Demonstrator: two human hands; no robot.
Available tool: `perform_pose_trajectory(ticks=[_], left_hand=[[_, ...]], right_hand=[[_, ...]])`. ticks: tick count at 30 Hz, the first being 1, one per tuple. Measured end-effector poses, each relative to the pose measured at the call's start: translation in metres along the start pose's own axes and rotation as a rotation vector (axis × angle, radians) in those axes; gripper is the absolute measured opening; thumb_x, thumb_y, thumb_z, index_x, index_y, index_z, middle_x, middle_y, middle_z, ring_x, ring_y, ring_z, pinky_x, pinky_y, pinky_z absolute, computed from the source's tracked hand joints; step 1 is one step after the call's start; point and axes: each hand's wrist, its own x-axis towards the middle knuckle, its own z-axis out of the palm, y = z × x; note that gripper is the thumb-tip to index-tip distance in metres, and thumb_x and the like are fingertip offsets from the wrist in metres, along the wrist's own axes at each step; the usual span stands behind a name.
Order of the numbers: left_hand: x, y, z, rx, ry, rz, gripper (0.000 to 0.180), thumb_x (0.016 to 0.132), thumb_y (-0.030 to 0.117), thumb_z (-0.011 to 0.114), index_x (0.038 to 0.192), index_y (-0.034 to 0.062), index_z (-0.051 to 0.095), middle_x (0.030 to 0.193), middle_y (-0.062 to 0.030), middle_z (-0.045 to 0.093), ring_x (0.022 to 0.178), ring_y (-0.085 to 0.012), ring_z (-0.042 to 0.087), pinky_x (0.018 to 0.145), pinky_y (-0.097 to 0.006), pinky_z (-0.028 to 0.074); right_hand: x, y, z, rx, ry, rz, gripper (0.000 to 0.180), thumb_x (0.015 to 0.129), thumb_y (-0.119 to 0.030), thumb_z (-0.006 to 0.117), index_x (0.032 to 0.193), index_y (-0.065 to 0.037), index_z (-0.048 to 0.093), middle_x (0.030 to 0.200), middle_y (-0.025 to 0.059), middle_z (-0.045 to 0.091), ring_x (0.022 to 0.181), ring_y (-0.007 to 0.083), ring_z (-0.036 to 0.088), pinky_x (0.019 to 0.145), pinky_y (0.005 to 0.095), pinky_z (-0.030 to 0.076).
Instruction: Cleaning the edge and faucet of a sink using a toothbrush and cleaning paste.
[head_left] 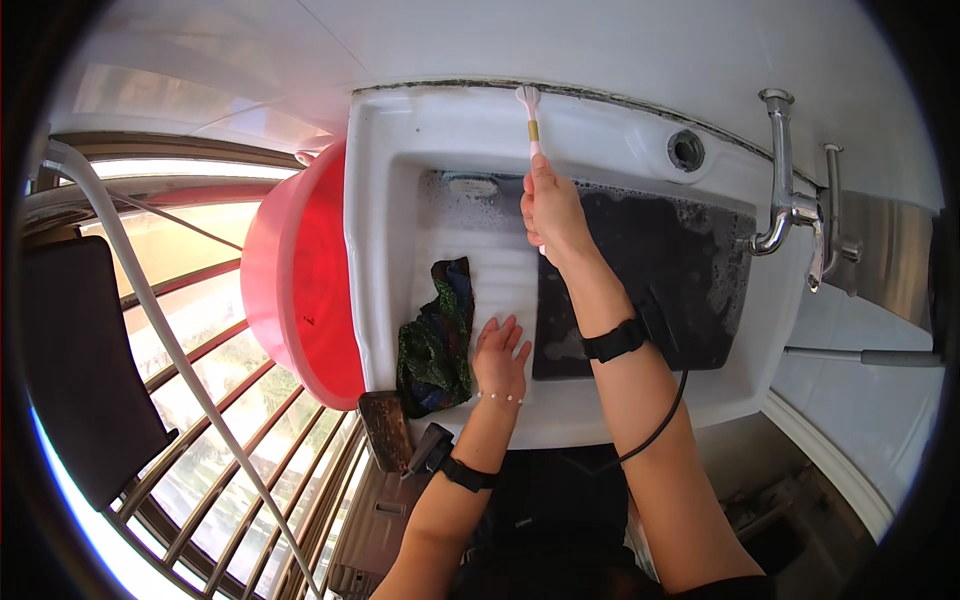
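Observation:
My right hand (557, 215) reaches over the white sink (378, 250) with its fingers wrapped around a slim brush (533, 125) that has a pale pink handle and a gold band. The brush's whitish head meets the dark, grimy seam between the sink's back edge and the wall. My left hand (500, 360), fingers spread and holding nothing, rests on the ribbed washboard slope (500, 270). Just left of it lies a crumpled dark green patterned cloth (437, 345). Dark, foamy water (640, 270) fills the basin to the right.
A pink plastic tub (275, 270) stands against the sink's left side. A brown block (388, 430) sits at the front left corner. To the right are a chrome tap (780, 220) and a round hole (686, 150). A metal pole (190, 350) crosses the barred window.

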Motion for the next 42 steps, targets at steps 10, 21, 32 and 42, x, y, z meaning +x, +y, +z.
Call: perform_pose_trajectory(ticks=[10, 21, 32, 42], left_hand=[[0.001, 0.002, -0.002, -0.016, -0.029, 0.004, 0.060, 0.079, 0.012, 0.049, 0.133, 0.0045, 0.022, 0.121, -0.0125, 0.044, 0.113, -0.0248, 0.040, 0.097, -0.043, 0.030], [0.009, -0.009, -0.008, -0.074, -0.169, -0.018, 0.047, 0.084, 0.017, 0.044, 0.128, 0.0070, 0.031, 0.123, -0.0128, 0.046, 0.111, -0.0242, 0.042, 0.094, -0.045, 0.032], [0.047, -0.026, -0.046, -0.197, -0.275, -0.057, 0.054, 0.080, 0.016, 0.049, 0.129, 0.0052, 0.029, 0.123, -0.0121, 0.046, 0.112, -0.0244, 0.042, 0.092, -0.043, 0.033], [0.001, -0.003, 0.004, 0.013, -0.028, -0.023, 0.057, 0.079, 0.014, 0.049, 0.131, 0.0055, 0.026, 0.126, -0.0139, 0.043, 0.115, -0.0265, 0.040, 0.098, -0.046, 0.028]], right_hand=[[0.021, 0.017, 0.016, -0.062, -0.013, -0.148, 0.041, 0.092, -0.045, 0.034, 0.069, -0.012, 0.035, 0.048, -0.0034, 0.031, 0.035, 0.0062, 0.021, 0.033, 0.0245, 0.018], [0.018, 0.014, 0.064, 0.065, -0.084, -0.130, 0.041, 0.092, -0.046, 0.034, 0.067, -0.013, 0.035, 0.047, -0.0042, 0.030, 0.034, 0.0064, 0.021, 0.032, 0.0239, 0.016], [0.003, -0.006, 0.090, 0.038, -0.208, -0.046, 0.044, 0.091, -0.047, 0.036, 0.065, -0.011, 0.036, 0.049, -0.0032, 0.032, 0.037, 0.0075, 0.022, 0.033, 0.0249, 0.018], [0.007, 0.006, -0.076, 0.141, 0.215, -0.085, 0.041, 0.091, -0.047, 0.035, 0.065, -0.014, 0.036, 0.048, -0.0047, 0.030, 0.033, 0.0050, 0.020, 0.030, 0.0224, 0.014]])
